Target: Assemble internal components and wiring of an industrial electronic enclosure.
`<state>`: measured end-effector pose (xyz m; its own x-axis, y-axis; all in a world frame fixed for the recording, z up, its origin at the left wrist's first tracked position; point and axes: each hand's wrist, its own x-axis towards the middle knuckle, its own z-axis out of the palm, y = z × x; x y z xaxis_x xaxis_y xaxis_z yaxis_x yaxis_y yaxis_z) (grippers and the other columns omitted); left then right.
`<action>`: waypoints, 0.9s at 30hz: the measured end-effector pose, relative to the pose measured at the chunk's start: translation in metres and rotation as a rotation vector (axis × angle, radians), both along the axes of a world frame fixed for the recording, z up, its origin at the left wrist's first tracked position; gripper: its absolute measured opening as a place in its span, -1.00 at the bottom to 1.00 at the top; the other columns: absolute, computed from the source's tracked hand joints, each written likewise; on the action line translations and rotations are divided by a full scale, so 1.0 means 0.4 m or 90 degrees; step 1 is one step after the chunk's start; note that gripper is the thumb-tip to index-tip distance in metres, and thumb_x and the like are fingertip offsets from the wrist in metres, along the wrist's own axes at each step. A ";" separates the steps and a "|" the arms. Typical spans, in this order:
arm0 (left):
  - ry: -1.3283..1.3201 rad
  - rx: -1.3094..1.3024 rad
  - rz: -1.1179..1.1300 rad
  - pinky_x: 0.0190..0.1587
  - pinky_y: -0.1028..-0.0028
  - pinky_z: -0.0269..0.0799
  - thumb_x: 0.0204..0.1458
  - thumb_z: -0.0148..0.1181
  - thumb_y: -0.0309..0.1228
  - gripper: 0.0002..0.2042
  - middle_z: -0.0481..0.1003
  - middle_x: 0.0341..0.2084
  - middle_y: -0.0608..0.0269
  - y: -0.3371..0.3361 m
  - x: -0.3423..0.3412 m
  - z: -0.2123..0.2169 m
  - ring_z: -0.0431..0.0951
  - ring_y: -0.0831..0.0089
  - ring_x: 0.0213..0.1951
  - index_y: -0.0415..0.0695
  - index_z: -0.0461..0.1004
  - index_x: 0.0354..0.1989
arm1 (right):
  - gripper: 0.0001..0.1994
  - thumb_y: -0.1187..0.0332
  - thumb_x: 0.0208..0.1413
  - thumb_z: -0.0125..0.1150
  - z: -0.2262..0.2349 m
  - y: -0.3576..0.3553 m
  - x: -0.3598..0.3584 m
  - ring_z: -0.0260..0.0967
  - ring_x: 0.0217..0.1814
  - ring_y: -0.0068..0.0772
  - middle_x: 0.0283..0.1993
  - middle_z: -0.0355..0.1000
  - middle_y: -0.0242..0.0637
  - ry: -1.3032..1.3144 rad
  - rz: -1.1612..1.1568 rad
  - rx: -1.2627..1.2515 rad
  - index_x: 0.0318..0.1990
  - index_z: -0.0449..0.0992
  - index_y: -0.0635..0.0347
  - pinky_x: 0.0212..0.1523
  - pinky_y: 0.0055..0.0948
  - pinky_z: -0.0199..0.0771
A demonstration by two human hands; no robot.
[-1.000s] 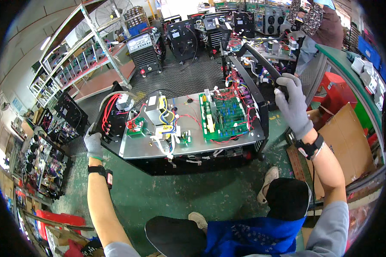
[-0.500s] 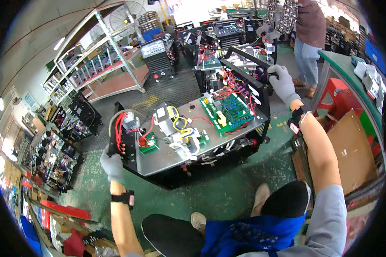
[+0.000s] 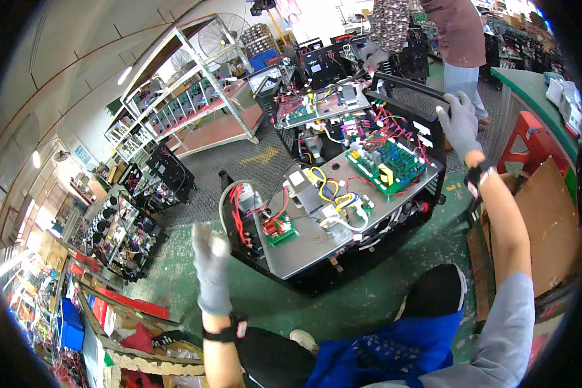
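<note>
the open machine (image 3: pixel 304 249) sits low in front of the person, between the two gloved hands, its metal plate carrying a green circuit board (image 3: pixel 388 167) and red cables (image 3: pixel 237 216); its dark lower body is hard to make out in shadow. the left hand (image 3: pixel 212 268) is open and wide, just beside the machine's left end, its fingers smeared by blur. the right hand (image 3: pixel 460 129) is open too, fingers apart and loosely bent, close by the black handle (image 3: pixel 410 85); whether they touch cannot be told. a second machine (image 3: pixel 326 107) behind is partly hidden by the near one. the co-worker (image 3: pixel 456 32) is cut off at the upper edge, and cardboard (image 3: pixel 543 220) covers part of a red stool (image 3: pixel 524 136).
</note>
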<state>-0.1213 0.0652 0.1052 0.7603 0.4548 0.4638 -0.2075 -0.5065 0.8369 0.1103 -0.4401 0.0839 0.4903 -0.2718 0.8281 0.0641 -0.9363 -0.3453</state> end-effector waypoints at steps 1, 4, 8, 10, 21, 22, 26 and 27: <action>-0.045 -0.183 -0.089 0.24 0.26 0.11 0.18 -0.03 -0.05 -0.32 0.15 0.26 0.04 0.001 0.031 0.025 0.18 0.19 0.25 -0.25 -0.01 0.33 | -0.64 0.22 0.04 0.20 -0.006 0.043 -0.055 0.19 0.17 0.08 0.17 0.22 -0.04 -0.047 0.030 -0.026 -0.01 0.39 0.06 0.14 -0.10 0.23; -0.051 -0.313 -0.113 0.09 0.37 0.25 0.16 0.00 -0.06 -0.46 0.34 -0.07 0.27 0.196 0.266 -0.052 0.32 0.47 -0.01 -0.18 0.25 0.20 | -0.62 0.25 -0.02 0.26 -0.062 0.202 -0.229 0.19 0.18 0.07 0.14 0.23 0.00 -0.039 0.242 -0.047 -0.03 0.41 0.11 0.16 -0.12 0.22; 0.140 -0.440 -0.362 -0.10 0.35 0.46 0.15 0.03 -0.03 -0.55 0.52 -0.18 0.19 0.305 0.439 -0.090 0.52 0.40 -0.20 -0.19 0.44 -0.04 | -0.52 0.20 -0.01 0.23 -0.121 0.360 -0.379 0.17 0.19 0.14 0.16 0.20 0.08 0.030 0.353 -0.038 0.05 0.34 0.19 0.17 -0.09 0.18; 0.184 -0.474 -0.414 -0.07 0.35 0.47 0.16 -0.01 -0.04 -0.56 0.53 -0.15 0.12 0.327 0.500 -0.116 0.55 0.33 -0.19 -0.19 0.44 -0.04 | -0.49 0.19 -0.01 0.22 -0.105 0.388 -0.384 0.16 0.18 0.16 0.17 0.18 0.09 0.032 0.312 -0.022 0.08 0.31 0.23 0.16 -0.08 0.18; 0.234 -0.452 -0.477 -0.03 0.33 0.47 0.07 0.08 0.02 -0.49 0.52 -0.15 0.11 0.346 0.650 -0.142 0.54 0.28 -0.16 -0.17 0.41 0.01 | -0.46 0.17 -0.08 0.17 -0.407 0.488 -0.228 0.03 0.33 -0.01 0.26 0.15 -0.12 0.182 0.116 -0.041 0.12 0.35 0.09 0.26 -0.11 -0.05; 0.211 -0.450 -0.510 -0.05 0.35 0.48 0.04 0.10 0.09 -0.45 0.52 -0.17 0.11 0.355 0.663 -0.154 0.54 0.30 -0.17 -0.15 0.42 -0.02 | -0.48 0.14 -0.09 0.18 -0.405 0.499 -0.227 0.03 0.34 -0.03 0.25 0.17 -0.14 0.174 0.110 -0.026 0.08 0.38 0.07 0.25 -0.12 -0.05; 0.133 -0.590 -0.667 -0.02 0.37 0.47 0.17 -0.04 0.01 -0.50 0.48 -0.11 0.10 0.363 0.699 -0.279 0.51 0.29 -0.11 -0.19 0.37 0.03 | -0.48 0.03 -0.15 0.19 -0.428 0.499 -0.213 0.04 0.33 -0.06 0.20 0.24 -0.22 0.163 0.096 -0.035 0.00 0.44 0.04 0.23 -0.14 -0.02; 0.115 -0.583 -0.613 -0.03 0.36 0.48 0.20 -0.08 -0.01 -0.53 0.48 -0.15 0.12 0.356 0.697 -0.312 0.51 0.29 -0.14 -0.19 0.38 -0.01 | -0.48 0.02 -0.15 0.19 -0.430 0.497 -0.204 0.05 0.33 -0.06 0.19 0.25 -0.23 0.163 0.103 -0.043 0.00 0.44 0.04 0.23 -0.14 -0.02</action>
